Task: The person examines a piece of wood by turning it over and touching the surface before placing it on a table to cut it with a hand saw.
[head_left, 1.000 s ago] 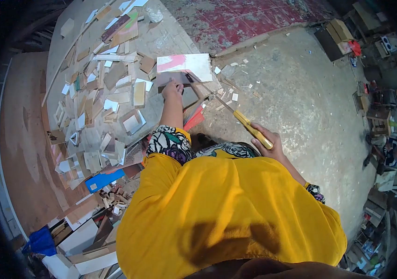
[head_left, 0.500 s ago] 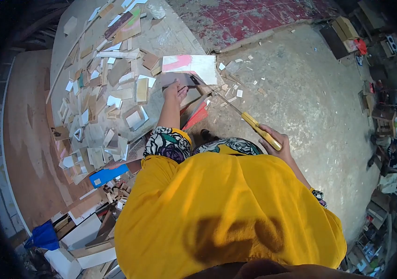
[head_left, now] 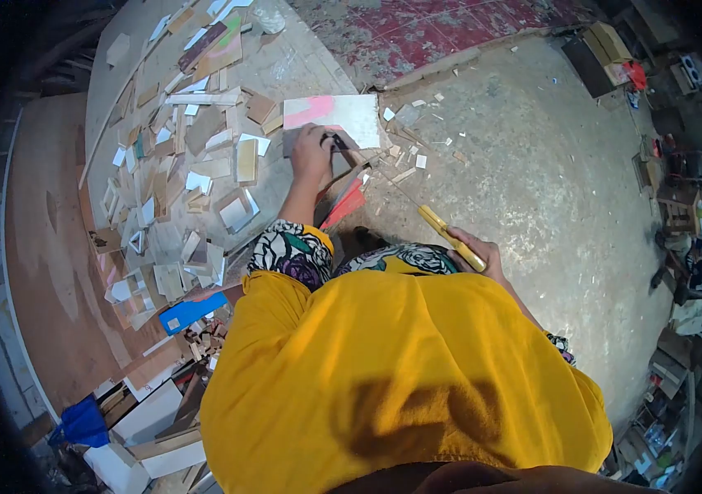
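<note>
My right hand (head_left: 487, 257) is wrapped round the yellow handle of a saw (head_left: 451, 237). Its long thin blade, seen almost edge-on, slants up and left to the edge of a wooden piece (head_left: 353, 156). At the near edge of a white board with pink paint (head_left: 343, 119), my left hand (head_left: 311, 154) is bent over, fingers curled onto the wooden piece by a dark strip. What lies under those fingers is partly hidden. Below them hangs a red-orange sheet or panel (head_left: 344, 204).
Wood offcuts (head_left: 246, 160) lie scattered over the worktable (head_left: 302, 62) at left. A blue block (head_left: 193, 311) sits near my left elbow, above a heap of boards (head_left: 145, 412). Small scraps (head_left: 421, 161) dot the concrete floor (head_left: 524, 181). Another person (head_left: 701, 267) is at the far right.
My left hand has shifted slightly up, with its fingers now further over the wood. My right hand and the saw have moved a little left and up.
</note>
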`<state>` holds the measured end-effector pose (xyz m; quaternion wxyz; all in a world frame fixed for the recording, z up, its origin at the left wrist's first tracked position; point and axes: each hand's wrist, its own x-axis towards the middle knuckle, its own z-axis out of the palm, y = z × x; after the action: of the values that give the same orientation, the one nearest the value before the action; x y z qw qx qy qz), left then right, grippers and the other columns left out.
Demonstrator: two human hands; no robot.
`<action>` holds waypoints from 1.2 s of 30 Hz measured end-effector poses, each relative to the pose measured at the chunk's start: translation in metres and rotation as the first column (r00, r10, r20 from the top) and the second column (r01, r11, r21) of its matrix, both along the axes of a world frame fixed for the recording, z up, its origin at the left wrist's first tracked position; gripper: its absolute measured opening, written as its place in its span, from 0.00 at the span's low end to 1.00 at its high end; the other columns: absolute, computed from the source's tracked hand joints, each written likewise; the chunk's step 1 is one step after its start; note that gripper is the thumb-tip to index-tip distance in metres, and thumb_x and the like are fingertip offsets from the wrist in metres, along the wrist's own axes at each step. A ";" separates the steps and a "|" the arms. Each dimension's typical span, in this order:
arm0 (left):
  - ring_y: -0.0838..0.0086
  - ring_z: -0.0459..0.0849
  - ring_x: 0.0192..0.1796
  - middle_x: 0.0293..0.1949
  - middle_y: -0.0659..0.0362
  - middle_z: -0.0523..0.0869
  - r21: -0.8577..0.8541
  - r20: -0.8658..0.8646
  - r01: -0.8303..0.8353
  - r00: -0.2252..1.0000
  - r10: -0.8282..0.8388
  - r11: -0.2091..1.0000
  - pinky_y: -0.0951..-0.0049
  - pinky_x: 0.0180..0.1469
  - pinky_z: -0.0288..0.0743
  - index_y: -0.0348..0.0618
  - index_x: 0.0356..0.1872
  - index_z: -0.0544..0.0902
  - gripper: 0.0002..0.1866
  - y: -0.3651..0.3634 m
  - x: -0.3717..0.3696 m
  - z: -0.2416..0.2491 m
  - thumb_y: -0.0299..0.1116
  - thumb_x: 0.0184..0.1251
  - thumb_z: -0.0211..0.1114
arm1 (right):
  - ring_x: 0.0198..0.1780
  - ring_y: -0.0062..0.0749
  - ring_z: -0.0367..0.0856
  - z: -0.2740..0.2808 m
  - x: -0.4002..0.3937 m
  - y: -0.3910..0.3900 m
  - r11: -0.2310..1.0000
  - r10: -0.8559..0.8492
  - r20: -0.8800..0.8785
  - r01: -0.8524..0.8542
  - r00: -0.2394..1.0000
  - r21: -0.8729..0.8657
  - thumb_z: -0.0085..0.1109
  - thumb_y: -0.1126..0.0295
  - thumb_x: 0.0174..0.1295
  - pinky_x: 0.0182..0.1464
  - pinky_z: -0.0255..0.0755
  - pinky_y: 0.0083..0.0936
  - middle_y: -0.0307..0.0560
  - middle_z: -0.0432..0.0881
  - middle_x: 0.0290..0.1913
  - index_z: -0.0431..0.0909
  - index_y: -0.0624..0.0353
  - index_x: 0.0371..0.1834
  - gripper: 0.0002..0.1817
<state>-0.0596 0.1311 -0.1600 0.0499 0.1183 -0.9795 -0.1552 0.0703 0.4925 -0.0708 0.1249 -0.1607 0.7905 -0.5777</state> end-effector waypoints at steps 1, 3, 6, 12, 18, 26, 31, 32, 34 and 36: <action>0.63 0.73 0.59 0.54 0.53 0.77 0.112 -0.082 0.029 0.996 -0.020 0.993 0.64 0.57 0.67 0.44 0.47 0.80 0.22 0.008 0.002 -0.013 0.40 0.50 0.68 | 0.45 0.25 0.81 -0.001 0.000 0.001 1.000 -0.007 0.001 0.007 1.000 0.002 0.62 0.78 0.54 0.48 0.70 0.17 0.48 0.82 0.46 0.75 0.58 0.53 0.20; 0.63 0.70 0.62 0.57 0.54 0.76 0.224 -0.156 0.071 0.987 -0.036 0.972 0.64 0.61 0.64 0.45 0.50 0.79 0.23 0.014 0.007 -0.029 0.38 0.51 0.68 | 0.43 0.22 0.79 -0.006 0.003 0.004 0.997 -0.082 0.188 0.082 0.979 0.012 0.62 0.77 0.55 0.47 0.70 0.17 0.46 0.82 0.44 0.75 0.61 0.53 0.20; 0.59 0.72 0.59 0.54 0.53 0.78 0.079 -0.356 0.075 0.933 -0.042 0.994 0.62 0.61 0.65 0.46 0.54 0.77 0.25 0.016 0.010 -0.043 0.37 0.53 0.66 | 0.42 0.22 0.77 -0.030 0.007 0.015 0.913 -0.266 0.330 0.346 0.906 -0.214 0.63 0.73 0.54 0.47 0.69 0.18 0.44 0.81 0.41 0.74 0.66 0.51 0.21; 0.58 0.72 0.56 0.56 0.59 0.74 -0.081 -0.126 0.058 0.990 -0.068 0.995 0.64 0.57 0.69 0.52 0.54 0.77 0.22 0.021 0.014 -0.028 0.39 0.57 0.63 | 0.32 0.16 0.72 -0.013 0.003 0.021 0.923 -0.325 0.306 0.371 0.895 -0.106 0.63 0.72 0.54 0.35 0.66 0.15 0.39 0.78 0.31 0.74 0.64 0.35 0.10; 0.59 0.73 0.54 0.55 0.59 0.74 -0.142 -0.157 0.095 0.981 -0.117 0.985 0.63 0.53 0.71 0.51 0.51 0.79 0.19 0.026 0.012 -0.017 0.41 0.57 0.61 | 0.25 0.14 0.68 -0.045 0.000 -0.002 0.916 -0.363 0.236 0.392 0.902 -0.088 0.64 0.72 0.52 0.28 0.63 0.15 0.37 0.75 0.24 0.72 0.63 0.30 0.10; 0.59 0.68 0.60 0.56 0.55 0.73 -0.064 -0.203 0.074 0.975 -0.086 0.995 0.53 0.61 0.61 0.47 0.50 0.78 0.23 0.031 0.012 -0.023 0.41 0.51 0.66 | 0.23 0.34 0.68 -0.060 0.009 -0.006 0.994 -0.105 0.022 0.104 0.994 0.041 0.61 0.72 0.52 0.29 0.64 0.28 0.46 0.68 0.19 0.69 0.65 0.23 0.10; 0.58 0.65 0.63 0.61 0.58 0.71 -0.068 -0.227 0.085 0.969 -0.099 0.994 0.48 0.63 0.57 0.50 0.51 0.77 0.23 0.034 0.014 -0.025 0.43 0.52 0.65 | 0.23 0.17 0.63 -0.066 0.011 0.001 0.871 -0.232 0.621 0.444 0.749 -0.210 0.61 0.70 0.55 0.26 0.57 0.19 0.34 0.65 0.19 0.69 0.62 0.22 0.11; 0.59 0.63 0.65 0.61 0.59 0.70 -0.081 -0.206 0.075 0.974 -0.090 0.994 0.47 0.63 0.56 0.51 0.51 0.77 0.23 0.034 0.013 -0.026 0.43 0.53 0.64 | 0.24 0.18 0.62 -0.064 0.010 0.002 0.908 -0.226 0.534 0.376 0.814 -0.188 0.61 0.70 0.55 0.26 0.57 0.18 0.33 0.65 0.20 0.69 0.62 0.22 0.11; 0.60 0.60 0.67 0.63 0.60 0.69 -0.109 -0.148 0.081 0.984 -0.096 0.991 0.46 0.65 0.53 0.51 0.56 0.74 0.26 0.033 0.013 -0.028 0.45 0.55 0.62 | 0.24 0.18 0.62 -0.070 0.009 0.000 0.944 -0.203 0.452 0.297 0.868 -0.147 0.61 0.70 0.56 0.26 0.58 0.18 0.33 0.65 0.20 0.70 0.62 0.23 0.11; 0.60 0.59 0.68 0.64 0.59 0.67 -0.106 -0.136 0.059 0.988 -0.073 0.993 0.47 0.66 0.50 0.50 0.59 0.71 0.28 0.034 0.012 -0.029 0.45 0.56 0.62 | 0.26 0.18 0.63 -0.071 0.005 0.001 0.981 -0.136 0.336 0.173 0.932 -0.083 0.60 0.70 0.56 0.27 0.60 0.20 0.34 0.66 0.21 0.71 0.63 0.25 0.09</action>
<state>-0.0479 0.1646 -0.1895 0.1190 0.0720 -0.9836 -0.1147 0.0756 0.4939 -0.1418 0.1999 -0.0059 0.7354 -0.6475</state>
